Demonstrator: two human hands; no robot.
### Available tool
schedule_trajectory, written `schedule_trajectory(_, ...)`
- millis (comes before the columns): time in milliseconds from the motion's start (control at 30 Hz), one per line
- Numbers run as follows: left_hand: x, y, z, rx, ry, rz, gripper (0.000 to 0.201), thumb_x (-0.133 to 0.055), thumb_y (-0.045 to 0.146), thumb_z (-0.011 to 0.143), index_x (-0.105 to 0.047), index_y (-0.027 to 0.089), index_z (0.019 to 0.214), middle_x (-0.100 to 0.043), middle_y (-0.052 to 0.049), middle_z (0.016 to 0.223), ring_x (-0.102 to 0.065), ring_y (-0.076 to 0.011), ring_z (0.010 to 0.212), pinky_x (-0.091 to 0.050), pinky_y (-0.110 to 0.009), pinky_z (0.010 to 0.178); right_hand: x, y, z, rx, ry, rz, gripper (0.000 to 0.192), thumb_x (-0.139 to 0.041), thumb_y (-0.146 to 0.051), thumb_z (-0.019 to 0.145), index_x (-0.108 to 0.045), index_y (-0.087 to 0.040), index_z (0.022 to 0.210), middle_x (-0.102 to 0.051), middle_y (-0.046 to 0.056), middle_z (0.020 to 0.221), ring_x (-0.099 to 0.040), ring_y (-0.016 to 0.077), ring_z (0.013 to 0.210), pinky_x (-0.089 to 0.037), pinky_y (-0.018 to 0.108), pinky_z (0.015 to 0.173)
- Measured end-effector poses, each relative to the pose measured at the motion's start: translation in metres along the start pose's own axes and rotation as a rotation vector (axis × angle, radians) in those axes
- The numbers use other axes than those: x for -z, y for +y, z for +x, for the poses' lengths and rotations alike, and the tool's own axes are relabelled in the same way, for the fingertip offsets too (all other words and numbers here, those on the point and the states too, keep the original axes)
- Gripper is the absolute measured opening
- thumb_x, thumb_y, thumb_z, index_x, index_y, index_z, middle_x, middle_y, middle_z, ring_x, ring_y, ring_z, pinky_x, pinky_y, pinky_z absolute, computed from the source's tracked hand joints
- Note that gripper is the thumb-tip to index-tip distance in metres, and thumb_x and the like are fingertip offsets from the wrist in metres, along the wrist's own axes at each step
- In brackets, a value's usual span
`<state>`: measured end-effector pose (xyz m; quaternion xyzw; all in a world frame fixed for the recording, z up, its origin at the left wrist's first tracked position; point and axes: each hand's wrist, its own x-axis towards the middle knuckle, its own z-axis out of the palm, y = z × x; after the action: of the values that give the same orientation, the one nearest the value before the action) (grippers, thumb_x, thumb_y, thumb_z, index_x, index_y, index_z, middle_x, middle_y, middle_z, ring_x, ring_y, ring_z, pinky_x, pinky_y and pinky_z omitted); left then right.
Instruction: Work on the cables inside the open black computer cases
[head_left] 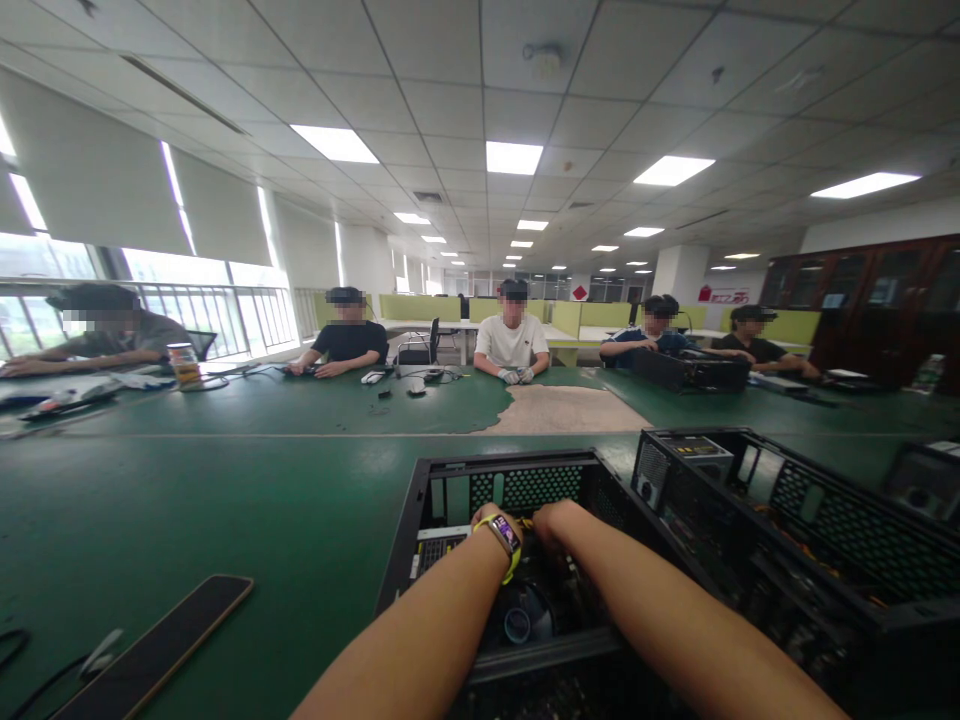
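Computer case, black and lying open on its side, is sitting on the green worktop right in front of the person, and both forearms are reaching down into it. The left hand, with a purple-faced watch on a yellow strap at the wrist, is dipping inside near the perforated back wall; its fingers are hiding behind the wrist, so I cannot tell how its grip is set. The right hand is lying just beside it, touching or nearly so, fingers curling downward into the parts below; whether its grip is pinching anything cannot be told. A round cooler fan is showing beneath the wrists. A second open case is standing just to the right. A dark flat panel is lying on the worktop to the left. Across the worktop, several people are sitting, well apart from the hands.
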<state>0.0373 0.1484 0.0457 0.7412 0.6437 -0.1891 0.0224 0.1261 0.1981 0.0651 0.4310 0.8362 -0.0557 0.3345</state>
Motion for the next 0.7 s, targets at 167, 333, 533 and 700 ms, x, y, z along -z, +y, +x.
schedule_trajectory(167, -0.001, 0.002, 0.01, 0.048, -0.127, 0.068, 0.035, -0.067, 0.041, 0.075, -0.067, 0.019, 0.102, -0.069, -0.01, 0.102, -0.064, -0.0273, 0.091, -0.053, -0.05, 0.074, 0.001, 0.0, 0.001, -0.007, -0.026, -0.014, 0.037, -0.081, -0.029, 0.05, -0.072, -0.016, 0.085, -0.07, 0.007, 0.089, -0.065, 0.0279, 0.085, -0.053, 0.043, 0.08)
schedule_trajectory(333, -0.007, 0.002, 0.02, 0.075, -0.095, 0.052, 0.042, -0.075, 0.044, 0.058, -0.071, 0.03, 0.097, -0.071, -0.008, 0.099, -0.066, -0.0344, 0.082, -0.054, -0.049, 0.063, 0.0, 0.0, 0.002, 0.004, 0.006, -0.018, 0.045, -0.082, -0.029, 0.047, -0.072, -0.018, 0.09, -0.069, 0.008, 0.095, -0.064, 0.0291, 0.092, -0.052, 0.04, 0.082)
schedule_trajectory(533, -0.001, 0.003, 0.011, 0.054, -0.073, 0.041, 0.039, -0.072, 0.036, 0.062, -0.07, 0.029, 0.1, -0.071, -0.008, 0.102, -0.066, -0.0325, 0.084, -0.054, -0.047, 0.067, 0.0, 0.0, 0.001, 0.008, 0.014, -0.044, 0.059, -0.082, -0.029, 0.046, -0.068, -0.019, 0.102, -0.065, 0.01, 0.109, -0.06, 0.0305, 0.101, -0.051, 0.042, 0.085)
schedule_trajectory(700, 0.003, 0.004, 0.006, 0.039, -0.069, 0.061, 0.033, -0.063, 0.03, 0.074, -0.067, 0.027, 0.107, -0.067, -0.009, 0.111, -0.063, -0.0302, 0.095, -0.052, -0.047, 0.075, -0.003, 0.002, 0.004, 0.006, 0.023, -0.064, 0.059, -0.082, -0.028, 0.047, -0.067, -0.018, 0.104, -0.064, 0.011, 0.111, -0.059, 0.0306, 0.103, -0.051, 0.042, 0.084)
